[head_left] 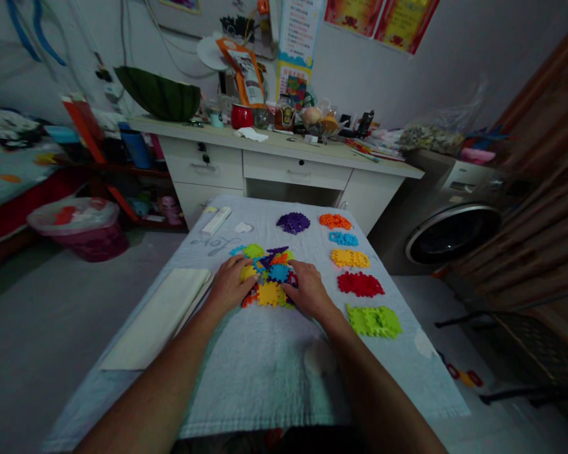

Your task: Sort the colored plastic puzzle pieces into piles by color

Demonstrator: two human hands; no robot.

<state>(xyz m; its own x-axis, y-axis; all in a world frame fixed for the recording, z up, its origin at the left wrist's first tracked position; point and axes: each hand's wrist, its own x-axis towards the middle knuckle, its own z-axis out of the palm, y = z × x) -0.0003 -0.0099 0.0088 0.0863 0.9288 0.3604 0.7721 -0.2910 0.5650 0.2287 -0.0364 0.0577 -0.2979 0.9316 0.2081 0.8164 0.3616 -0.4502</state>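
A mixed heap of coloured plastic puzzle pieces (271, 271) lies on the pale blue cloth (265, 366) that covers the table. My left hand (230, 285) rests on the heap's left side, fingers curled over a yellow piece. My right hand (307, 291) presses on the heap's right side, fingers bent among the pieces. Sorted piles lie apart: purple (293, 222), orange (335, 221), light blue (343, 238), yellow (349, 258), red (360, 284) and lime green (373, 320).
A folded cream cloth (161, 315) lies at the left of the table, and a white tube (216, 220) at the far left. Behind stand a cluttered white desk (284, 167), a washing machine (454, 221) and a bin (78, 227).
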